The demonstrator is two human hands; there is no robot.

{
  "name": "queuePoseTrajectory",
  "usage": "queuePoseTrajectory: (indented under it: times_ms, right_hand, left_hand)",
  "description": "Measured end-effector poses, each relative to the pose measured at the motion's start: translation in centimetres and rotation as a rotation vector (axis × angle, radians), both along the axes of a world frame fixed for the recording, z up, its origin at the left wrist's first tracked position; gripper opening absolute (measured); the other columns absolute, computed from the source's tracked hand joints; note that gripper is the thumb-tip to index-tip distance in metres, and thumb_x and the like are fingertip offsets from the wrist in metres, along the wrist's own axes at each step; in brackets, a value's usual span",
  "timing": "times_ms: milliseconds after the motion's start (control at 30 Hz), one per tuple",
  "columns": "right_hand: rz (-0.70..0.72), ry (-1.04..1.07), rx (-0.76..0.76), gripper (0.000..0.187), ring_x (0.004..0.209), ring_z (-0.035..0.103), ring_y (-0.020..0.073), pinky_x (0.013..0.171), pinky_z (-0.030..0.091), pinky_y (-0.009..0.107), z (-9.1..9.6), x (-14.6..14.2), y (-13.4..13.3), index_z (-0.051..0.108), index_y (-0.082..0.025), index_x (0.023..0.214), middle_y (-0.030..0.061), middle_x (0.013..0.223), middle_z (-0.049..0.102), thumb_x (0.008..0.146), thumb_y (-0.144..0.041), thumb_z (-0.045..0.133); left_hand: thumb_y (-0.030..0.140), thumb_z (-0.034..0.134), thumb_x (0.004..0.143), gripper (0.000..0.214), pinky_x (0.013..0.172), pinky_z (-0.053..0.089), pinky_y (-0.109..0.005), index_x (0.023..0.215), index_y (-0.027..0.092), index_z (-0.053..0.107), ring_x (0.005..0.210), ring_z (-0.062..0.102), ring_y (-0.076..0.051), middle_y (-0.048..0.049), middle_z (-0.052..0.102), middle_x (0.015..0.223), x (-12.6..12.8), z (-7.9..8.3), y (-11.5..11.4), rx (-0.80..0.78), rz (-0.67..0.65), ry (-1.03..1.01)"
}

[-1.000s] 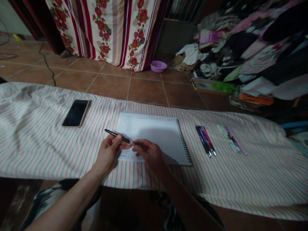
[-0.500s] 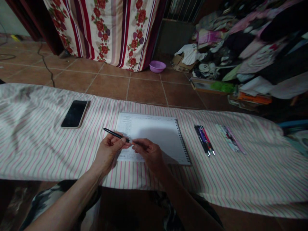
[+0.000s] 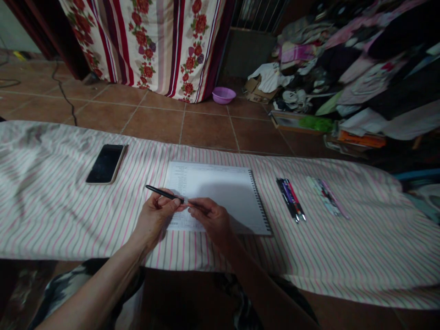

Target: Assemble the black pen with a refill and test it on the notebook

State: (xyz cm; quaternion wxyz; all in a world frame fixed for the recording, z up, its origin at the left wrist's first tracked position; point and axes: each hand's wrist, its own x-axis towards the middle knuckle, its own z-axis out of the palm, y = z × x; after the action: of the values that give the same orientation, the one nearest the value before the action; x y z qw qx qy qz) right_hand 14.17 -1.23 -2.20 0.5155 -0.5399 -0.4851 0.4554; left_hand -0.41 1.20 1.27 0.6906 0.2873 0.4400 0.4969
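Focus: slim black plastic pen (image 3: 161, 193), held level just above the near edge of a white spiral-bound paper notebook (image 3: 223, 188). Left hand (image 3: 153, 217) fingers closed round the barrel; right hand (image 3: 211, 217) pinches the tip end. Risk: the smooth barrel may slip and ink the page or the soft striped cloth (image 3: 62, 215). Glossy black phone (image 3: 105, 163) lies to the left.

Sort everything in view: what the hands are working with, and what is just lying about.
In use: black pen, held by left hand and right hand; spiral notebook beneath them.
Lying about: phone, bundle of pens, purple bowl on the floor.
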Motion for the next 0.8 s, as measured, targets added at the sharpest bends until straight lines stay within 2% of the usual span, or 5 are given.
queuePoseTrajectory:
  times_ms: [167, 267, 433, 533, 800]
  right_hand:
    - [-0.037, 0.021, 0.037, 0.016, 0.072, 0.064, 0.0135, 0.066, 0.053, 0.024, 0.2, -0.2, 0.0, 0.072, -0.023, 0.084, 0.0009, 0.082, 0.068, 0.069, -0.021, 0.067]
    - [-0.040, 0.088, -0.001, 0.015, 0.061, 0.063, 0.0116, 0.057, 0.053, 0.023, 0.3, -0.4, 0.0, 0.071, -0.022, 0.082, 0.0003, 0.078, 0.068, 0.067, -0.022, 0.067]
    - [-0.067, 0.165, -0.088, 0.021, 0.066, 0.065, 0.0135, 0.060, 0.054, 0.023, 0.5, -0.6, 0.0, 0.068, -0.019, 0.085, 0.0011, 0.076, 0.070, 0.064, -0.023, 0.070]
    - [-0.067, 0.177, -0.121, 0.016, 0.058, 0.063, 0.0126, 0.057, 0.054, 0.023, 0.7, -0.8, 0.0, 0.066, -0.018, 0.078, 0.0005, 0.069, 0.069, 0.063, -0.025, 0.070]
    - [-0.084, 0.014, -0.065, 0.012, 0.055, 0.063, 0.0128, 0.056, 0.053, 0.023, 1.3, -0.9, -0.2, 0.069, -0.019, 0.079, 0.0005, 0.065, 0.068, 0.070, -0.026, 0.065]
  left_hand:
    - [0.017, 0.075, 0.063, 0.027, 0.073, 0.051, -0.022, 0.078, 0.014, 0.053, 0.068, 0.065, -0.011, 0.0017, 0.067, 0.069, 0.1, -0.2, 0.0, 0.033, -0.038, 0.009]
    - [0.016, 0.074, 0.064, 0.026, 0.073, 0.051, -0.023, 0.078, 0.015, 0.053, 0.067, 0.064, -0.010, 0.0021, 0.066, 0.069, 0.2, -0.3, -0.1, 0.050, -0.033, 0.011]
    - [0.016, 0.076, 0.060, 0.029, 0.073, 0.050, -0.023, 0.076, 0.015, 0.053, 0.067, 0.063, -0.010, 0.0029, 0.064, 0.067, 0.5, 0.0, -0.2, 0.012, -0.013, -0.010]
    - [0.016, 0.077, 0.058, 0.030, 0.071, 0.050, -0.023, 0.075, 0.015, 0.053, 0.066, 0.063, -0.010, 0.0037, 0.062, 0.065, 0.5, 0.2, -0.3, -0.003, -0.006, -0.018]
    - [0.014, 0.078, 0.058, 0.030, 0.072, 0.052, -0.022, 0.076, 0.016, 0.054, 0.065, 0.063, -0.010, 0.0040, 0.063, 0.063, 0.6, -0.4, -0.5, -0.042, -0.008, -0.083]
